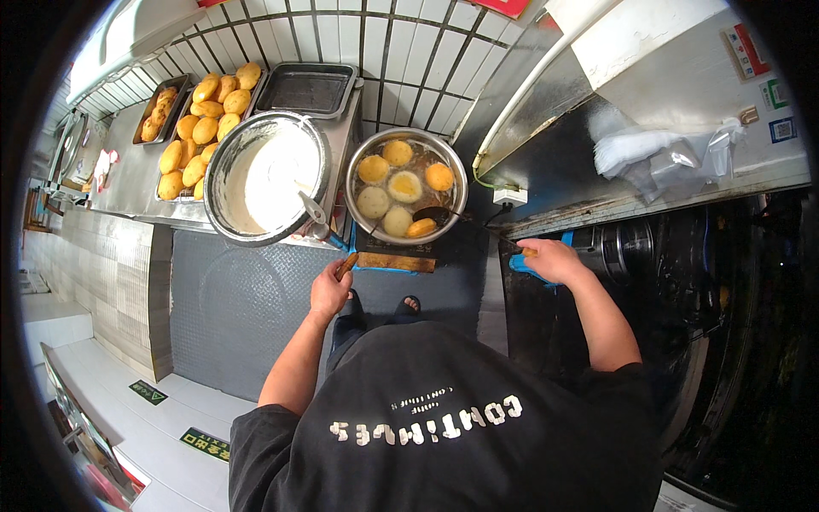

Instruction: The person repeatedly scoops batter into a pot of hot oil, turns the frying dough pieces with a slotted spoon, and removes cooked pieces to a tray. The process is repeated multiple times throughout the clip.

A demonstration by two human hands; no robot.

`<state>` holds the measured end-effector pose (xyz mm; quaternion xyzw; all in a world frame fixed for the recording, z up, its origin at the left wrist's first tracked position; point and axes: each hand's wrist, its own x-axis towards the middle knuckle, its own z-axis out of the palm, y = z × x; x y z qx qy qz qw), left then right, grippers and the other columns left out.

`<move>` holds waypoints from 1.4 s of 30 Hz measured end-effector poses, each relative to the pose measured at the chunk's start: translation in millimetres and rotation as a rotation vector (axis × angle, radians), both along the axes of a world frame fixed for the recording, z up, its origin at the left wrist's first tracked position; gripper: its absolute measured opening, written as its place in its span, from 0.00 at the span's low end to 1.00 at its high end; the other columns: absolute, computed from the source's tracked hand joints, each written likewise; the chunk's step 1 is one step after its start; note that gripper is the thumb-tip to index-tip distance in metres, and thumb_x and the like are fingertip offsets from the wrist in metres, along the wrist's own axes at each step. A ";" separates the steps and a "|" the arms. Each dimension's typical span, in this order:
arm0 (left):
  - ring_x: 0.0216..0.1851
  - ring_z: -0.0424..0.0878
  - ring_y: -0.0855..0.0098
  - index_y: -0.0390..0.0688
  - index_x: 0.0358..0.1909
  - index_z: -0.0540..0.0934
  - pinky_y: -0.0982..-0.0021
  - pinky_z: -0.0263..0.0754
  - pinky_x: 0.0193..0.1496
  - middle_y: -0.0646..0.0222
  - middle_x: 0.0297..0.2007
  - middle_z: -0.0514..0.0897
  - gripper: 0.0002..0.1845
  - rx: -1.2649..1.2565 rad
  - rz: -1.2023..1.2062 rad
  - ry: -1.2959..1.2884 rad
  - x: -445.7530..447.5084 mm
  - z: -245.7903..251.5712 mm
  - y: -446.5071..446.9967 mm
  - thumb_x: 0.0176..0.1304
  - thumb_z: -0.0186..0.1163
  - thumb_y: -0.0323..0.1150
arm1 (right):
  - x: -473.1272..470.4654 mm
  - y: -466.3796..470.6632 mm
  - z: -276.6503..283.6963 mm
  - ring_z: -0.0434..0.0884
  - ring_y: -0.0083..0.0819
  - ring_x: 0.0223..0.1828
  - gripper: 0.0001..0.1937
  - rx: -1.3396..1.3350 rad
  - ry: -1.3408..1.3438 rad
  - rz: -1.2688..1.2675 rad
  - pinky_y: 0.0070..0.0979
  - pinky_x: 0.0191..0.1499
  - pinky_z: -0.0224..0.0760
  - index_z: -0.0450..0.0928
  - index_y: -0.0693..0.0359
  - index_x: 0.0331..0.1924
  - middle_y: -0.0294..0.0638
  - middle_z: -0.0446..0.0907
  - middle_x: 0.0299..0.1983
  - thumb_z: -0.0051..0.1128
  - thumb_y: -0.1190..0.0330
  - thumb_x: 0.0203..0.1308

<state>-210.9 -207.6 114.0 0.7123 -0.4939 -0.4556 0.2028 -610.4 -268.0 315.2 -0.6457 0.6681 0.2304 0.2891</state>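
Note:
My left hand [327, 293] grips the wooden handle [347, 265] of a thin metal tool that reaches over the near-left rim of a steel pot [464, 192]. The tool's tip is hard to make out. In my right hand [551, 261] is the wooden handle of a long metal ladle, its dark bowl [431, 214] inside the pot. Several round cakes float in bubbling oil there. Some are golden, like the one at the right [439, 176]; two at the near left are pale [373, 202]. One golden cake [421, 228] lies beside the ladle bowl, near the rim.
Left of the pot stands a large dark-rimmed basin [214, 211] of white batter with a utensil handle [311, 208] in it. Behind are a tray of fried cakes [205, 130], a smaller tray of browned food [158, 115] and a black tray [307, 89]. A power socket [510, 196] is at right.

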 end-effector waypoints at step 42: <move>0.26 0.86 0.62 0.40 0.57 0.74 0.62 0.78 0.44 0.51 0.36 0.86 0.25 -0.063 -0.037 -0.108 -3.0 -17.9 3.4 0.60 0.58 0.42 | -42.7 41.6 -82.3 0.71 0.16 0.19 0.25 0.293 -0.786 -0.590 0.14 0.19 0.61 0.64 0.59 0.67 0.34 0.78 0.28 0.50 0.62 0.68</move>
